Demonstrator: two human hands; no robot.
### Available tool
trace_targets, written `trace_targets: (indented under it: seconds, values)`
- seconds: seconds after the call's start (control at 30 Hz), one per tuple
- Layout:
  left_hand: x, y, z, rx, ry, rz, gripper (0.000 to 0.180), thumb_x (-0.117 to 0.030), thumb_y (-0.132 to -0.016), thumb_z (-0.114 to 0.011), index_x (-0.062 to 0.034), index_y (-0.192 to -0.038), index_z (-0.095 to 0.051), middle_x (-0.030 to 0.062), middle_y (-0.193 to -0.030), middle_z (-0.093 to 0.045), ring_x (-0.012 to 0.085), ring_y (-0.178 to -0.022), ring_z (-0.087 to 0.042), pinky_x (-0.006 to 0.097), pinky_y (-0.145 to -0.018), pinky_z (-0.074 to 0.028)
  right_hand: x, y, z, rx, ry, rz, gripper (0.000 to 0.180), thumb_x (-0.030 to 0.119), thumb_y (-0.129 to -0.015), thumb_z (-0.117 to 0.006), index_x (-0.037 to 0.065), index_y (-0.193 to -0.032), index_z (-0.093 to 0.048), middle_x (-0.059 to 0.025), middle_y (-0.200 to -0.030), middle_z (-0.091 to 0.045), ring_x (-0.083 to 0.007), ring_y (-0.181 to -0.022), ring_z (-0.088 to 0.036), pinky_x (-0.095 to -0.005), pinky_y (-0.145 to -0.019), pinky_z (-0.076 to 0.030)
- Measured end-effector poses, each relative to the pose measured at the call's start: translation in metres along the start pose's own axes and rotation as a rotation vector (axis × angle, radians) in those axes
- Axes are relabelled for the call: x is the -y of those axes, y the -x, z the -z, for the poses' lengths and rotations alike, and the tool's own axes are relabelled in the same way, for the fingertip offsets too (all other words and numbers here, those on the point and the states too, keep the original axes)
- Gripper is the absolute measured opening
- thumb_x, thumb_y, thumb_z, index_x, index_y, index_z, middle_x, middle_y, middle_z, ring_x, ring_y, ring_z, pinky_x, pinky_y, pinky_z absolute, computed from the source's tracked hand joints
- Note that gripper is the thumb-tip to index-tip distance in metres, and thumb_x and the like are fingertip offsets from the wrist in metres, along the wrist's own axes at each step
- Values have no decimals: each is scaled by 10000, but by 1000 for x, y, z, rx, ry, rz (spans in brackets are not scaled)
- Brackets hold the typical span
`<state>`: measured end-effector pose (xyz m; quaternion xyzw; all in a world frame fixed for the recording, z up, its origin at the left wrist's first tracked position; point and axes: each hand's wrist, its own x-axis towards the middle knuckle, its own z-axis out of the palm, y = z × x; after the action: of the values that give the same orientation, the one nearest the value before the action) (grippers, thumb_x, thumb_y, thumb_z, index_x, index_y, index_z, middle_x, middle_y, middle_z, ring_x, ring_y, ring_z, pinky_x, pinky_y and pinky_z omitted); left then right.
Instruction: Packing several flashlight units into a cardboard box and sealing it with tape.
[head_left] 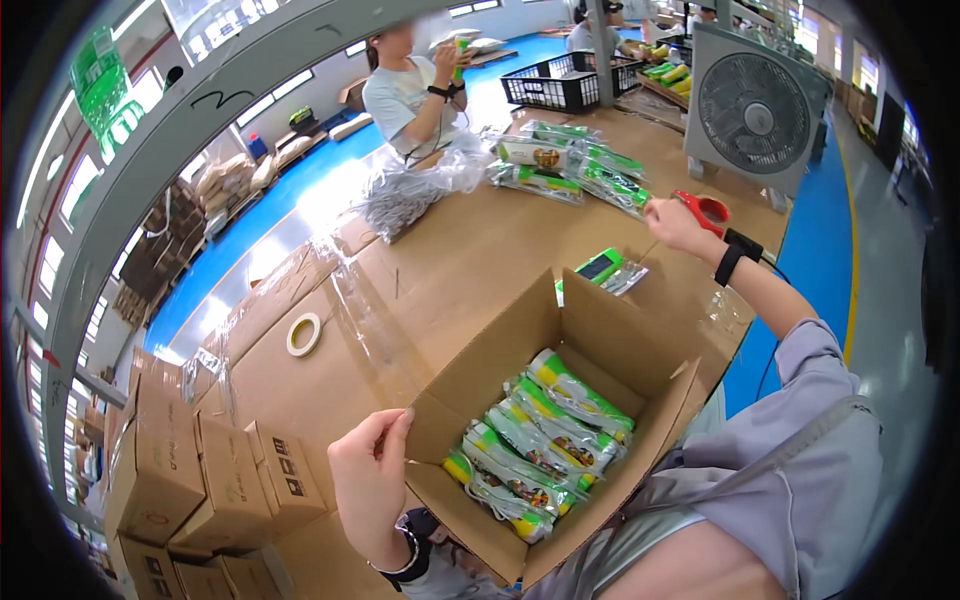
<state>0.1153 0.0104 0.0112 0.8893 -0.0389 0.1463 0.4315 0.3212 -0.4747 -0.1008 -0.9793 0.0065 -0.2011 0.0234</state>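
Observation:
My left hand pinches the upper left edge of an open cardboard box. Inside lie several green, white and yellow items in clear bags, placed side by side. My right hand is stretched out to the far right, its fingers closed at the near end of a bagged green item in a loose pile. Part of that grip is hidden. Just beside this hand is a red tape dispenser. Between the box and the pile lies another green item with a clear wrapper.
A tape roll lies on the cardboard-covered table. Clear plastic bags are heaped at its far side. Stacked cartons stand at left, a box fan at far right. Across the table, a person holds a green item.

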Motion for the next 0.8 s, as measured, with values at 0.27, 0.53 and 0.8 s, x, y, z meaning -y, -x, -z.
trace_targets:
  seconds: [0.27, 0.53, 0.8]
  values:
    - [4, 1, -2, -29, 13, -5, 162, -90, -867, -626, 65, -889, -667, 87, -601, -590, 76, -529, -487, 234, -500, -389, 85, 27, -12, 831, -381, -226, 838, 694, -880, -343, -65, -699, -648, -134, -646, -669, -219, -562, -677, -325, -519, -567]
    - [-1, 5, 5, 31, -35, 8, 157, -70, -872, -625, 80, -893, -666, 74, -675, -642, 64, -632, -570, 212, -588, -462, 93, -56, -88, 150, -420, -310, 323, 230, -845, -528, -60, -910, -654, -281, -950, -644, -417, -944, -626, -467, -818, -497]
    - [7, 7, 9, 26, -34, -27, 153, -73, -866, -629, 73, -898, -663, 84, -641, -621, 58, -598, -536, 219, -559, -444, 115, -63, -44, 593, -832, -448, 583, 341, -635, -820, -77, -997, -637, -169, -994, -665, -252, -889, -662, -335, -759, -516]
